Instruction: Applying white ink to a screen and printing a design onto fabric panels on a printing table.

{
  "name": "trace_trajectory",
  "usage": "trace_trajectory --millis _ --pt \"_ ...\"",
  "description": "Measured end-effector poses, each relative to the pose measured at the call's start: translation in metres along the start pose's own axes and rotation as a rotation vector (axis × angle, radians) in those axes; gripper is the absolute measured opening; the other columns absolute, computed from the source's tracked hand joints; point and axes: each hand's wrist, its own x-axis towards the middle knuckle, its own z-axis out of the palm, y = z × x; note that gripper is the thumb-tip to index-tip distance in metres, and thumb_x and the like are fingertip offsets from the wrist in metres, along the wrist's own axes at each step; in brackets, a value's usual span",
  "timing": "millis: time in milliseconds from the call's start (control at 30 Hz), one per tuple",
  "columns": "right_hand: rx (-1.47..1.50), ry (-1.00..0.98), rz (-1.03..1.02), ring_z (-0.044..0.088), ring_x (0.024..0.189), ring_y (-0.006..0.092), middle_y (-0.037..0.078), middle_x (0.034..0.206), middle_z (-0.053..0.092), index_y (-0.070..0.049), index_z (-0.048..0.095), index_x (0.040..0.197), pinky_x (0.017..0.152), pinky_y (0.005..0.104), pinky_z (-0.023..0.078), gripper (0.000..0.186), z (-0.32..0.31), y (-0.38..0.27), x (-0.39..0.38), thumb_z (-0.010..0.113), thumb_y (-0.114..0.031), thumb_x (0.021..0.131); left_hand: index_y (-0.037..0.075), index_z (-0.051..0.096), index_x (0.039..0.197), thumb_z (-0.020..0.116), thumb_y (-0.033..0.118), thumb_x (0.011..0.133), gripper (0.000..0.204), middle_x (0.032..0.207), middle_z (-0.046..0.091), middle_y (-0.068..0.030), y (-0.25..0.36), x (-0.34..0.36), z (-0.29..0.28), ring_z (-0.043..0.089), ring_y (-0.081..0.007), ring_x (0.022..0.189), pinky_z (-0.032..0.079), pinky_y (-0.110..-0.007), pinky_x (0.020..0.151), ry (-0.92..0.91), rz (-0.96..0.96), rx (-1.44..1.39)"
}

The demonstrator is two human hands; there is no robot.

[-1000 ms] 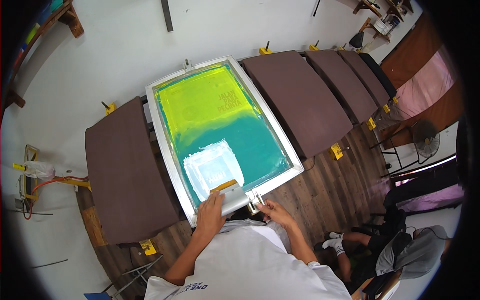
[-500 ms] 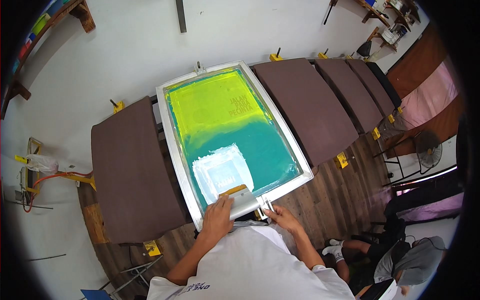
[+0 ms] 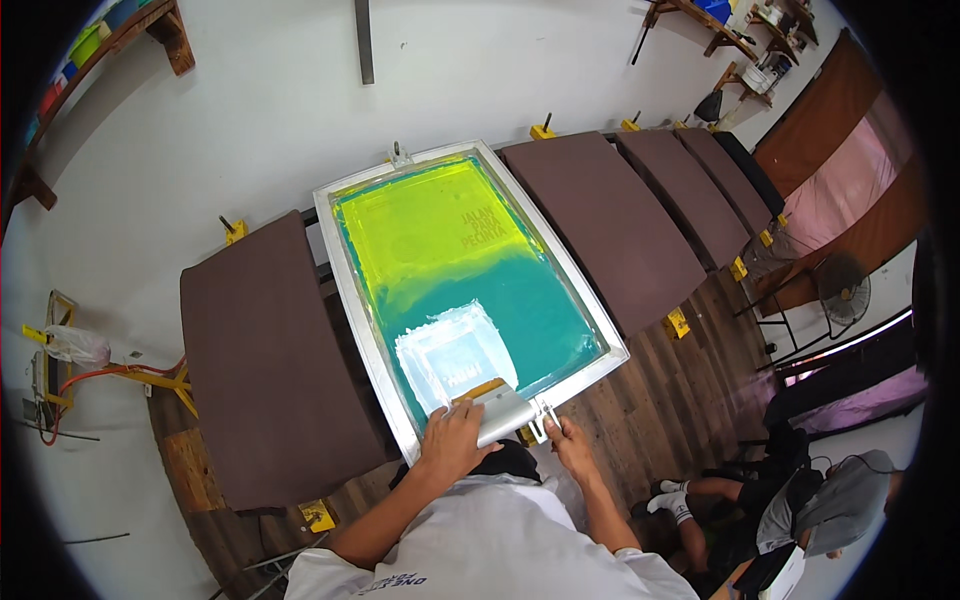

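Observation:
A printing screen in a pale metal frame [image 3: 590, 373] lies in front of me. Its mesh is yellow-green at the far end and teal nearer, with a white ink patch [image 3: 455, 343] at the near left. Over the frame's near end, my left hand [image 3: 455, 442] is closed on a squeegee [image 3: 508, 415] with a broad silvery holder and an orange-brown blade. The blade sits at the near edge of the white patch. Pinched at the frame's near rim, my right hand [image 3: 572, 447] holds a small white metal bracket [image 3: 541, 423].
Brown padded print boards stand on both sides: one at the left [image 3: 270, 370], several at the right [image 3: 610, 220]. Yellow clamps [image 3: 677, 323] stick out from the board ends. A person [image 3: 835, 500] sits at the lower right, near a fan [image 3: 842, 290]. A white wall rises behind.
The view has shifted slightly. My left hand and the squeegee have edged a little to the right. My right fingers have drawn in around the bracket.

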Motion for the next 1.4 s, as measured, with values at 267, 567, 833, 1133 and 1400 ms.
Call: trace_trajectory --millis 267,567,833,1133,1400 --pt "-0.176 0.115 -0.069 0.047 0.058 0.0105 0.001 0.062 0.049 -0.006 0.052 0.074 0.053 0.0308 0.039 0.049 0.005 0.018 0.004 0.057 -0.048 0.099 0.0 0.061 0.12 0.084 0.034 0.073 0.063 0.124 0.062 -0.0231 -0.003 -0.001 0.005 0.062 -0.0355 0.111 0.046 -0.048 0.097 0.002 -0.044 -0.054" --pt "-0.347 0.18 -0.223 0.064 0.062 0.0421 0.024 0.064 0.062 0.002 0.061 0.074 0.056 0.0486 0.046 0.056 0.003 -0.018 -0.009 0.055 -0.048 0.098 0.002 0.059 0.124 0.081 0.021 0.074 0.058 0.133 0.058 -0.0216 0.008 -0.012 0.014 0.055 -0.0317 0.127 0.033 -0.058 0.111 0.116 -0.15 -0.046" --pt "-0.39 0.16 -0.297 0.063 0.064 0.0457 0.025 0.066 0.063 0.001 0.059 0.073 0.058 0.0518 0.047 0.051 0.002 -0.012 -0.005 0.056 -0.044 0.098 0.004 0.059 0.127 0.08 0.012 0.071 0.06 0.136 0.057 -0.0199 0.017 -0.013 0.024 0.052 -0.0328 0.131 0.031 -0.058 0.112 0.143 -0.21 -0.023" --pt "-0.363 0.187 -0.355 0.061 0.063 0.0459 0.026 0.066 0.061 0.001 0.058 0.074 0.056 0.0519 0.045 0.046 0.005 -0.009 -0.001 0.061 -0.039 0.096 0.005 0.057 0.127 0.078 0.009 0.069 0.062 0.136 0.057 -0.0231 0.018 -0.014 0.025 0.052 -0.0367 0.13 0.031 -0.06 0.112 0.167 -0.206 -0.039" --pt "-0.387 0.225 -0.386 0.062 0.058 0.0427 0.024 0.062 0.061 0.002 0.057 0.069 0.054 0.0501 0.045 0.048 0.008 -0.003 -0.001 0.059 -0.037 0.098 0.003 0.057 0.128 0.072 0.009 0.074 0.057 0.136 0.056 -0.0231 0.019 -0.009 0.016 0.049 -0.036 0.133 0.031 -0.056 0.114 0.053 -0.224 -0.004"
